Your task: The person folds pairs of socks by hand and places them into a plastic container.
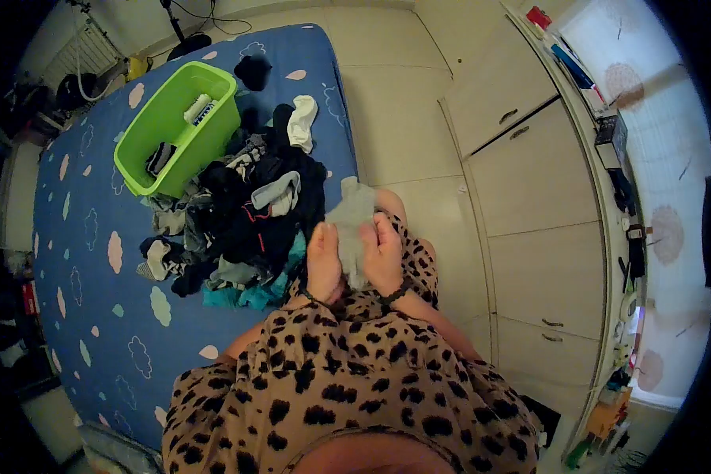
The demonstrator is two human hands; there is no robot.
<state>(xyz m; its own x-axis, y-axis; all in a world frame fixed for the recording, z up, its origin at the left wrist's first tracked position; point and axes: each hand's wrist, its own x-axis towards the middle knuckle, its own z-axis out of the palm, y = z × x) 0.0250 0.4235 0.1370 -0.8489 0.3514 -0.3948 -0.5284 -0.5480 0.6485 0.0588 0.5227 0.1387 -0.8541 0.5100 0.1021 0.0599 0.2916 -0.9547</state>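
Observation:
My left hand (323,261) and my right hand (382,254) are held close together above my lap, both closed on a light grey sock (354,212). The sock stretches between them, one end reaching forward past my fingers and another part hanging toward my lap. Just left of my hands, a heap of dark, grey and teal socks and clothes (245,229) lies on the bed. On top of it rest a grey-and-white sock (278,193) and, farther back, a white sock (302,124).
A green plastic bin (183,162) with a few rolled socks inside stands on the blue patterned bed (110,316) beyond the heap. A dark rolled item (253,72) lies near its far corner. White cabinets (537,205) line the right side, with a cluttered ledge above.

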